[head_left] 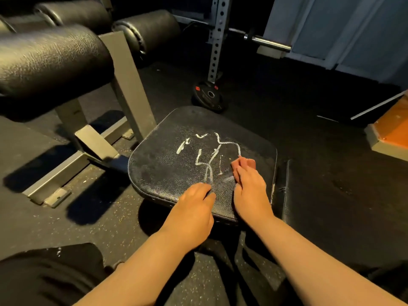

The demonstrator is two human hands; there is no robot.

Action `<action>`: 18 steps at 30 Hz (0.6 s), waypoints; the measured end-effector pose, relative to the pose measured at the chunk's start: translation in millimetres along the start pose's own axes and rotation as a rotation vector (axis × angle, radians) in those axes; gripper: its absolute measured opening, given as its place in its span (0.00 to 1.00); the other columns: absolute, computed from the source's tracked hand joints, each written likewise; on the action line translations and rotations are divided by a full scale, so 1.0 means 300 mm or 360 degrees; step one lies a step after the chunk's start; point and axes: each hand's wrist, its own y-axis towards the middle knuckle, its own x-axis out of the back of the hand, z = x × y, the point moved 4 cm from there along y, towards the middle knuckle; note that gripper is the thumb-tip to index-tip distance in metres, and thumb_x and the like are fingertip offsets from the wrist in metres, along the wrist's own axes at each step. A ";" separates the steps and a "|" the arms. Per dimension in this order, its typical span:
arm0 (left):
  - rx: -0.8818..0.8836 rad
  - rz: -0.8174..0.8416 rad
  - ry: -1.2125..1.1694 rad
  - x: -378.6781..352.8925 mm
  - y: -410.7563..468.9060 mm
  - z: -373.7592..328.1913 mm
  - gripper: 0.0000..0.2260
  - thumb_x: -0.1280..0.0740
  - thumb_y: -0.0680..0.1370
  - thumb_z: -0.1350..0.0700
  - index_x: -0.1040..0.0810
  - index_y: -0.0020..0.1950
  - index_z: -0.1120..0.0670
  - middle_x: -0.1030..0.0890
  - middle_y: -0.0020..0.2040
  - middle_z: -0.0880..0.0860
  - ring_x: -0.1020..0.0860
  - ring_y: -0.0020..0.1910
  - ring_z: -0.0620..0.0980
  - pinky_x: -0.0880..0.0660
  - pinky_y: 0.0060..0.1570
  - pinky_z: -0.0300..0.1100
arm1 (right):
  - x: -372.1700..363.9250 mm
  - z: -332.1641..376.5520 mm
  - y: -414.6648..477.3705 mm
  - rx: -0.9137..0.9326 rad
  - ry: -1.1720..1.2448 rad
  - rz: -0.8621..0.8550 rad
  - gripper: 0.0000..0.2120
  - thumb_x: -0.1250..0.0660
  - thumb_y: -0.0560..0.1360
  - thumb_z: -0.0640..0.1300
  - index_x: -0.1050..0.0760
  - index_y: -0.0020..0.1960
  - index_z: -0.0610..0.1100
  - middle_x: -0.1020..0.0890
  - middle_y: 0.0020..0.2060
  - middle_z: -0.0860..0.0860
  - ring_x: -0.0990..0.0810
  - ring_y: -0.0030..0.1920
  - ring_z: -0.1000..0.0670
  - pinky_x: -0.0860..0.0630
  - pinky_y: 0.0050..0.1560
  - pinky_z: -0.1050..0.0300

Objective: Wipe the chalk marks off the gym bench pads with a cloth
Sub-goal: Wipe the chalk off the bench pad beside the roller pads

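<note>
Left hand [194,203] loose-fingered on chalked black pad [159,164] | right hand [249,187] fingers flat on cloth [246,163] | rubber floor [320,133]

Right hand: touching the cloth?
Touching. In the head view the right hand lays its fingers on top of the cloth, with the cloth against the bench pad.

Glossy grained leather pad [167,164]; soft cloth [244,163]
</note>
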 end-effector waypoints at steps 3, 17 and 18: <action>-0.0003 -0.0004 -0.0020 -0.007 0.003 0.009 0.20 0.37 0.77 0.58 0.26 0.70 0.58 0.31 0.72 0.55 0.35 0.74 0.56 0.38 0.74 0.49 | -0.013 0.064 -0.059 0.0436 0.0026 0.0269 0.27 0.42 0.78 0.37 0.34 0.78 0.46 0.35 0.77 0.54 0.39 0.77 0.50 0.46 0.78 0.54; 0.0020 0.0103 -0.0016 0.009 0.019 -0.015 0.23 0.43 0.81 0.59 0.36 0.77 0.57 0.41 0.79 0.52 0.47 0.80 0.53 0.52 0.79 0.45 | 0.030 0.029 -0.069 0.0627 0.0008 0.0365 0.24 0.42 0.81 0.37 0.30 0.75 0.52 0.23 0.67 0.53 0.30 0.70 0.50 0.38 0.73 0.56; 0.0023 0.0122 -0.0004 0.007 0.017 -0.014 0.23 0.43 0.81 0.59 0.38 0.77 0.57 0.42 0.80 0.52 0.48 0.80 0.53 0.52 0.79 0.46 | 0.053 -0.006 -0.050 0.0595 -0.0114 0.0298 0.24 0.41 0.80 0.37 0.29 0.74 0.51 0.20 0.61 0.52 0.26 0.65 0.46 0.34 0.69 0.53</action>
